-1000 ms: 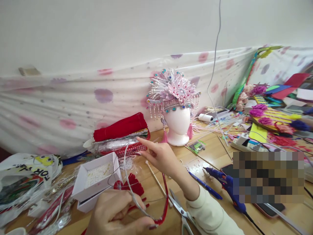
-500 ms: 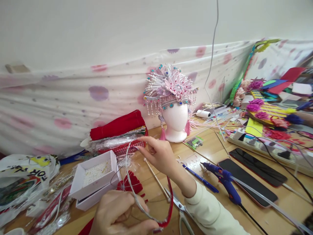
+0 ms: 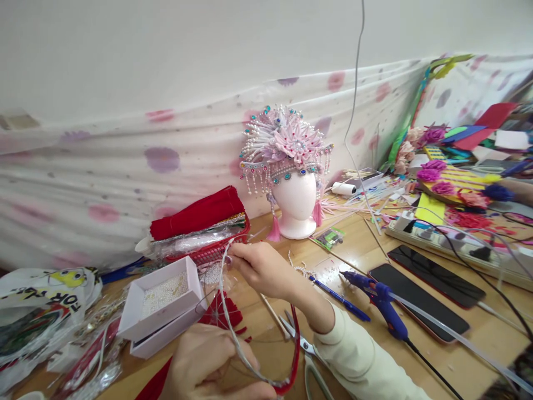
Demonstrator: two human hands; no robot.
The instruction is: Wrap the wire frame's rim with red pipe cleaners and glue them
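Note:
A thin headband-like hoop [image 3: 227,308] curves in front of me, white to silvery along its left side and covered in red on its right. My left hand [image 3: 208,361], low in the view, is closed around its lower curve. With fingertips pinched at the white upper end, my right hand [image 3: 262,269] reaches across from the right. Fine wire seems to run near the hoop, too thin to follow. Under the hands lie a scrap of red cloth [image 3: 225,311], a thin stick [image 3: 275,316] and open scissors [image 3: 307,347], partly hidden by the hoop and right arm.
White boxes of pearl beads [image 3: 164,294] stand left, before a red basket [image 3: 204,254]. Behind, a foam head [image 3: 296,205] wears a beaded pink headdress [image 3: 291,141]. A blue glue gun [image 3: 381,303], blue pen [image 3: 341,299], phones [image 3: 418,300] and power strip [image 3: 458,247] lie right.
The thumb and index of my right hand have come together on the hoop's upper end, which sits slightly further right. My left hand keeps its hold. The camera view has shifted slightly.

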